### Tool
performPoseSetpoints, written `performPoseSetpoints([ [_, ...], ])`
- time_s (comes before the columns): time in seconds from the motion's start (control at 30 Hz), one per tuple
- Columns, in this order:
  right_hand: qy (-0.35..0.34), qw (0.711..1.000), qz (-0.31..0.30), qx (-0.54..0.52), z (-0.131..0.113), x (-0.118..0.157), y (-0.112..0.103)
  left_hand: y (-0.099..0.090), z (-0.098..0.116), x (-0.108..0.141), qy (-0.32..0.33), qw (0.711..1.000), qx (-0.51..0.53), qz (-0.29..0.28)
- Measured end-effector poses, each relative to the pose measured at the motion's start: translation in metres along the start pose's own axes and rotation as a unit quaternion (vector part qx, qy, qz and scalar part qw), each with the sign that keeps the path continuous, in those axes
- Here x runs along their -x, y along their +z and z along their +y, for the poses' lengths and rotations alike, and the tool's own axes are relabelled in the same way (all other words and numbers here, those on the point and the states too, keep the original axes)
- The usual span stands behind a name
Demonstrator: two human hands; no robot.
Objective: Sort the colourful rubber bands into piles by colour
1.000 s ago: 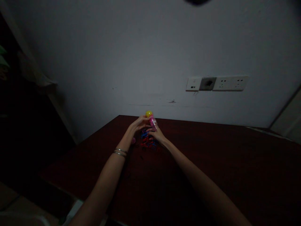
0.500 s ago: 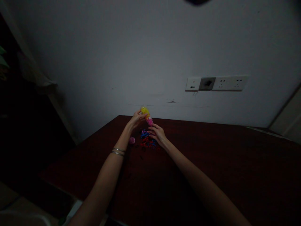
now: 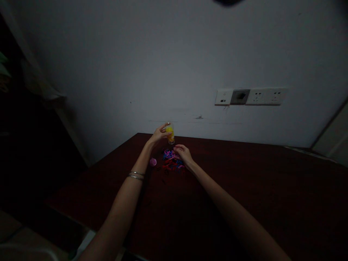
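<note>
My left hand (image 3: 160,134) is wrapped round a small clear plastic jar (image 3: 170,134). The jar is nearly upright above the table and holds yellow and orange small bands. My right hand (image 3: 184,153) is just below and to the right of the jar, apart from it. Its fingers are drawn together at the edge of a loose pile of small elastic bands (image 3: 172,161) in pink, blue, red and dark colours; anything between the fingertips is too small to make out. Left of the pile lies a round pink lid (image 3: 153,162).
The dark reddish table (image 3: 231,181) meets a pale wall (image 3: 163,65) at its back edge. A row of sockets (image 3: 247,96) sits on the wall at right. A few dark bands (image 3: 163,182) lie in front of the pile.
Pink bands that were at the jar's lower end now lie on the pile. The jar has turned more upright, and my right hand has come away from its lower end with its fingers drawn together.
</note>
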State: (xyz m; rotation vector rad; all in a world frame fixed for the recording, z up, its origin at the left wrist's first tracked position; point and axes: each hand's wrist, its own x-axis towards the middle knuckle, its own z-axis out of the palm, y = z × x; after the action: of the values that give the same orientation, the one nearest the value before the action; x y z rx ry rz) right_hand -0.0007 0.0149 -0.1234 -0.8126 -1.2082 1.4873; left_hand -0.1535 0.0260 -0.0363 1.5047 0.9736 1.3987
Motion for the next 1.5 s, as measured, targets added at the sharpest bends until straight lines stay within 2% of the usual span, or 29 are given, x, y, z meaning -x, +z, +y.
performPoseSetpoints([
  [0.13,-0.035,0.998,-0.045,-0.015,-0.005,0.002,-0.001,0.003,-0.008,-0.005,-0.034,0.996,0.044,0.074],
  [0.23,-0.037,0.998,-0.045,-0.013,-0.010,0.006,0.001,0.006,-0.013,-0.008,-0.050,0.990,0.099,0.086],
  [0.37,-0.044,0.998,-0.048,0.008,-0.014,0.012,0.009,0.010,-0.012,-0.004,-0.073,0.987,0.140,0.032],
  [0.53,-0.039,0.998,-0.049,0.024,-0.013,0.013,0.017,0.024,-0.007,0.006,-0.122,0.978,0.128,-0.114],
  [0.63,-0.034,0.998,-0.055,0.009,-0.013,0.013,0.016,0.028,-0.006,0.008,-0.119,0.976,0.120,-0.138],
  [0.73,-0.010,0.997,-0.072,-0.016,-0.014,0.014,0.015,0.027,-0.007,0.007,-0.110,0.979,0.114,-0.124],
  [0.9,0.034,0.990,-0.069,-0.117,-0.018,0.017,0.016,0.022,-0.008,0.002,-0.077,0.990,0.109,-0.056],
  [1.03,0.078,0.977,-0.043,-0.193,-0.020,0.016,0.011,0.017,-0.006,-0.002,-0.050,0.993,0.109,0.010],
  [1.17,0.090,0.982,-0.002,-0.168,-0.016,0.009,0.000,0.008,-0.002,-0.003,-0.022,0.996,0.060,0.063],
  [1.27,0.085,0.988,0.003,-0.127,-0.010,0.004,-0.006,0.002,0.002,-0.001,-0.014,0.998,0.014,0.052],
  [1.5,0.050,0.998,0.006,-0.024,-0.005,0.001,-0.007,0.002,0.003,0.000,-0.009,0.997,-0.077,-0.028],
])
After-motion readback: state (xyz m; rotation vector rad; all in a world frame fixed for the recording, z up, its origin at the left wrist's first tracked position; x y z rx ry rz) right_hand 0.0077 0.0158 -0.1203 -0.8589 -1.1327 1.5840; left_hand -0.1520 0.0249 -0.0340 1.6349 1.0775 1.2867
